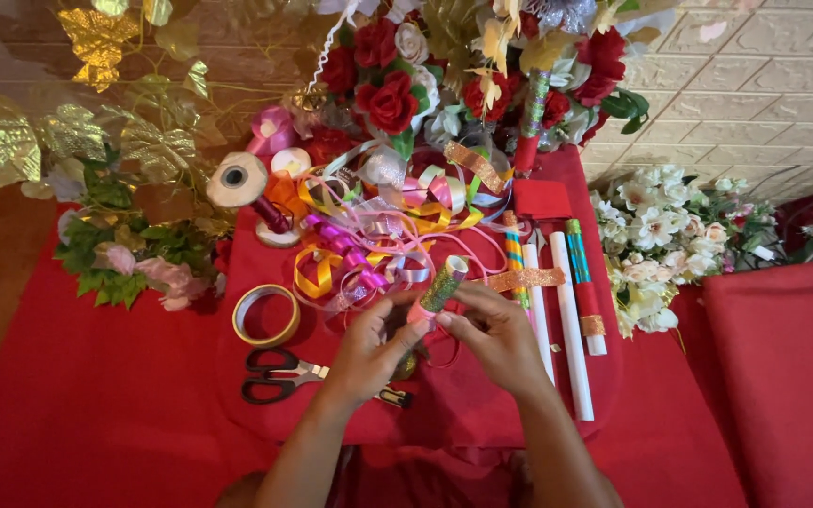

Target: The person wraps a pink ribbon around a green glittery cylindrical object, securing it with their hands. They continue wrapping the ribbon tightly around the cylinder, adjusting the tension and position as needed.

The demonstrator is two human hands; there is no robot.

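Observation:
My left hand (366,353) and my right hand (494,337) meet over a small table covered in red cloth (482,404). Between their fingertips they hold a short paper tube (442,285) wrapped in green glitter, tilted up to the right. A thin pink ribbon (422,315) runs round its lower end at my fingers. A tangle of curled ribbons (369,235) in pink, purple, gold and orange lies just beyond the hands. Black-handled scissors (279,374) rest left of my left hand.
A gold tape roll (265,315) lies near the scissors, a ribbon spool (237,179) behind it. Several white and striped paper tubes (566,310) lie to the right. Red and white artificial flowers (463,66), gold leaves (96,122) and white blossoms (661,235) ring the table.

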